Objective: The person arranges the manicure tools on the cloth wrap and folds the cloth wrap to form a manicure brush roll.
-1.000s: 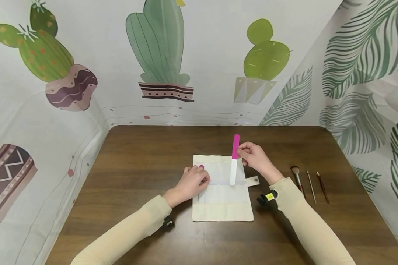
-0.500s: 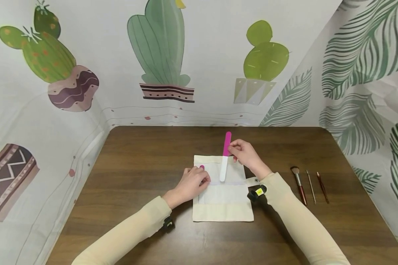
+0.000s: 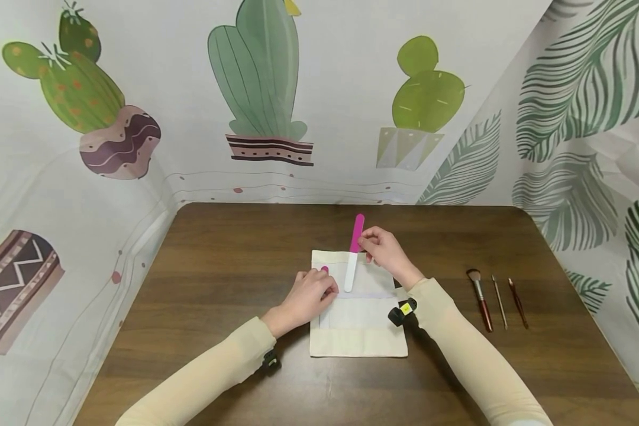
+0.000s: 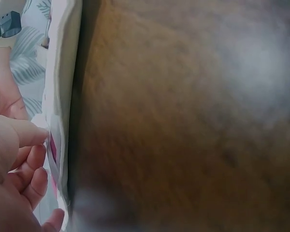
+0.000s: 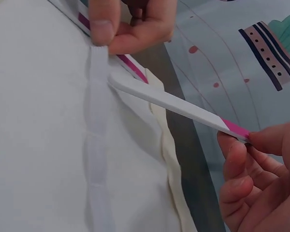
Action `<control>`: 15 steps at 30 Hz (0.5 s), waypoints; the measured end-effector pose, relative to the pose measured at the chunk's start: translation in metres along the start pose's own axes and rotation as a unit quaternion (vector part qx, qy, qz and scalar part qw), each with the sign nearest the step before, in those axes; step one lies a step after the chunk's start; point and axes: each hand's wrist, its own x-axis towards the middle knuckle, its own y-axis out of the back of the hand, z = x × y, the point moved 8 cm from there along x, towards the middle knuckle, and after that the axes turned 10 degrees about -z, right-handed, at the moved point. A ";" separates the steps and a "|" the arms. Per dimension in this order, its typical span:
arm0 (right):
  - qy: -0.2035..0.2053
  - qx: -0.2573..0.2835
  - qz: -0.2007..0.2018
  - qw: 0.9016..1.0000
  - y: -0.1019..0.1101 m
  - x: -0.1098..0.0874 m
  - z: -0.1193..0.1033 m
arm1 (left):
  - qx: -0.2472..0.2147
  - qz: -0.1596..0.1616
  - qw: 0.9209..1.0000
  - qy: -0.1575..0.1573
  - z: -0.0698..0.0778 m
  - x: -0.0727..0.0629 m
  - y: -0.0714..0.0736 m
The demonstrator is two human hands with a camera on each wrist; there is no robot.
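Observation:
A cream fabric roll-up case [image 3: 359, 342] lies unfolded on the table. Its white elastic band [image 5: 97, 145] runs across the inside. My left hand [image 3: 307, 293] rests on the case's left side, thumb and finger pinching the band. A pink-tipped strip [image 3: 325, 268], partly hidden by that hand, is tucked under the band. My right hand [image 3: 387, 253] pinches a nail file [image 3: 351, 271], pink at the upper half and white at the lower, by its pink part. In the right wrist view, the file's white rounded end is close beside the band, near my left thumb; I cannot tell whether they touch.
Right of the case lie a makeup brush [image 3: 480, 299], a thin metal tool [image 3: 500, 302] and a slim brown-handled tool [image 3: 518, 303]. The brown wooden table [image 3: 229, 248] ends at a cactus-print cloth backdrop [image 3: 346, 89].
My right hand has moved left with the nail file, bringing its white end nearer my left hand. The left hand has stayed in place on the case.

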 end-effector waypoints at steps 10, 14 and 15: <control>0.006 -0.011 -0.015 1.000 -0.012 0.001 0.000 | -0.002 0.001 1.000 0.005 0.000 0.000 -0.001; 0.002 -0.010 -0.020 1.000 -0.014 0.000 0.001 | -0.001 0.005 1.000 0.002 0.001 0.000 0.001; 0.002 -0.009 -0.021 1.000 -0.015 0.000 0.002 | -0.002 0.007 1.000 0.001 0.001 0.000 0.001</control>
